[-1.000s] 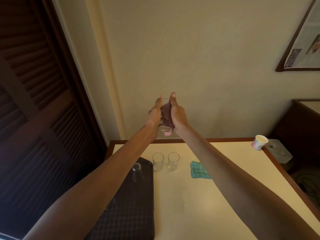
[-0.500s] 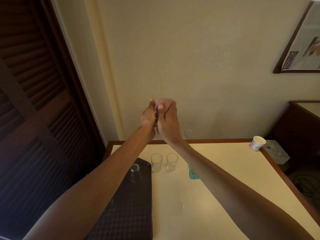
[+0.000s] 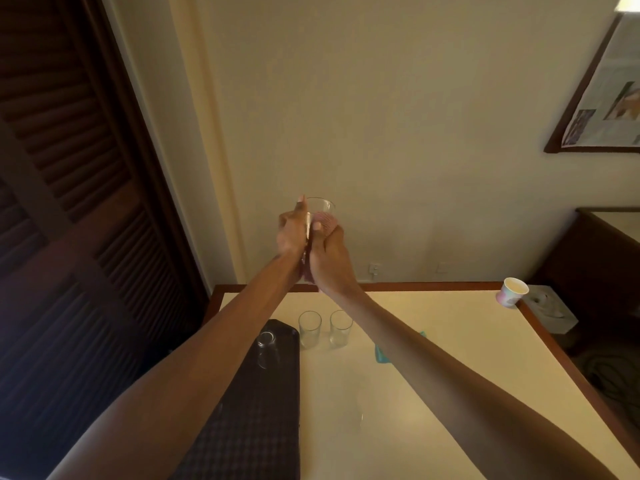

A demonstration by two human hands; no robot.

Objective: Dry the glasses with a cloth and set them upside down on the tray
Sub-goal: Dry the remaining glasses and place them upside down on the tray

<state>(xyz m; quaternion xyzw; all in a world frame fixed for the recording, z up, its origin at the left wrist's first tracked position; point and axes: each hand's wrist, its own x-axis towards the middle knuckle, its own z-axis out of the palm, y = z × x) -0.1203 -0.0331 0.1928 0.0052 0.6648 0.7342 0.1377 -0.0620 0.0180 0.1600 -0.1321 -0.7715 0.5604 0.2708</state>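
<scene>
poster1: Compared with half a second ago, the glass point(image 3: 322, 206) has come up out of the huddle of hands. Its clear end pokes above them now; before, it was buried between the palms.

poster2: yep. The left hand point(image 3: 289, 233) grips it from the side, thumb lying straight up along the wall, other fingers wrapped behind (can't see those). The right hand point(image 3: 330, 259) is curled around the pink cloth point(image 3: 323, 221), bunched right at the glass. Inside or outside it, I can't tell.

poster1: and where is all that?

poster2: up in the air over the table's point(image 3: 450, 358) far edge. The dark tray point(image 3: 270, 427) lies along the left edge with an upturned glass point(image 3: 266, 346) at its far end. Just beside the tray's far right corner stand an upright glass point(image 3: 310, 329) and its twin point(image 3: 341, 329). The teal cloth point(image 3: 381, 355) peeks out under the right forearm, and a paper cup point(image 3: 512, 296) sits at the far right corner.
</scene>
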